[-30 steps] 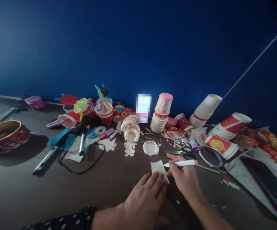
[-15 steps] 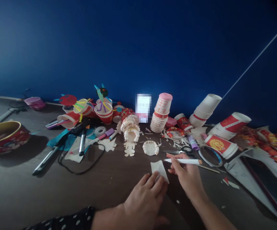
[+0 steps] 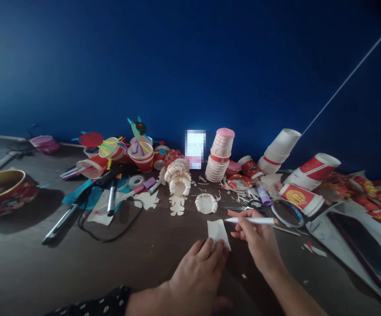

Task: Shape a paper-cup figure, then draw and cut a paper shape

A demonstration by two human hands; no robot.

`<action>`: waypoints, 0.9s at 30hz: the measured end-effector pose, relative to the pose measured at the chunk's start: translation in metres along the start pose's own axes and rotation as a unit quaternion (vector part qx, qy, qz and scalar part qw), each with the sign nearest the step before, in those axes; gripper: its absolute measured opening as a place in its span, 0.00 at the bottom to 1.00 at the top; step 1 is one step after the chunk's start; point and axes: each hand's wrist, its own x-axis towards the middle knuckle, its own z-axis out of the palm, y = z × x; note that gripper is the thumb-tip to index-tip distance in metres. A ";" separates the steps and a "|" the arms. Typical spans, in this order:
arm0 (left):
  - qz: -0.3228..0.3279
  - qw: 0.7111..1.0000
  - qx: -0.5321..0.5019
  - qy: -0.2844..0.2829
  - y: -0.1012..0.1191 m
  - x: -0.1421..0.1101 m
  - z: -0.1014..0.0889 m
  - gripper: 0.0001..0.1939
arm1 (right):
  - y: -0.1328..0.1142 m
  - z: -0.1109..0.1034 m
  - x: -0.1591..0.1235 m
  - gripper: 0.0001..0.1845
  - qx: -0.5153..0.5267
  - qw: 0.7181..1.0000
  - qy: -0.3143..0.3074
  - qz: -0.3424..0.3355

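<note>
From the head camera, the person's left hand [image 3: 197, 274] lies flat on a dark counter [image 3: 78, 263], its fingers [image 3: 206, 249] slightly spread and pressing down on a small scrap of white paper [image 3: 218, 235]. The right hand [image 3: 259, 241] hovers just beside that scrap, its fingers closed narrowly around a white marker pen [image 3: 251, 220], whose tip points left, close to the paper's upper corner but not clearly touching it. Just past the pen lie black-handled scissors [image 3: 243, 207] (partly hidden behind the right hand's fingers). Farther up the counter, nearer the blue wall [image 3: 190, 66], sit a crimped paper ring [image 3: 206, 203], a cut-out paper figure [image 3: 177, 205], and a leaning stack of paper cups [image 3: 218, 156].
</note>
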 end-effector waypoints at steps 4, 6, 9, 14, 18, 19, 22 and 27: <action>-0.016 1.000 -0.005 0.001 0.000 0.000 -0.002 0.40 | 0.007 -0.002 0.003 0.10 -0.013 1.000 0.002 -0.005; -0.019 1.000 -0.007 0.003 0.000 0.000 -0.003 0.41 | 0.010 -0.002 0.003 0.10 -0.027 1.000 0.001 -0.005; -0.014 1.000 -0.003 0.000 0.000 0.000 -0.004 0.40 | 0.012 -0.001 0.002 0.10 -0.047 0.999 -0.013 -0.015; -0.009 1.000 0.005 0.004 0.000 0.000 -0.004 0.39 | 0.015 0.001 0.002 0.12 -0.057 0.998 -0.023 -0.024; -0.009 1.000 0.000 0.010 -0.001 0.000 -0.003 0.39 | 0.017 0.002 0.003 0.13 -0.074 0.997 -0.029 -0.025; -0.009 1.000 0.000 0.010 -0.001 0.000 -0.003 0.39 | 0.017 0.002 0.003 0.13 -0.076 0.996 -0.029 -0.025; -0.007 1.000 -0.001 0.006 -0.001 -0.001 -0.003 0.39 | 0.016 0.002 0.003 0.13 -0.076 0.996 -0.028 -0.025; -0.006 1.000 0.000 0.013 -0.001 -0.001 -0.003 0.39 | 0.014 0.003 0.003 0.14 -0.082 0.996 -0.027 -0.024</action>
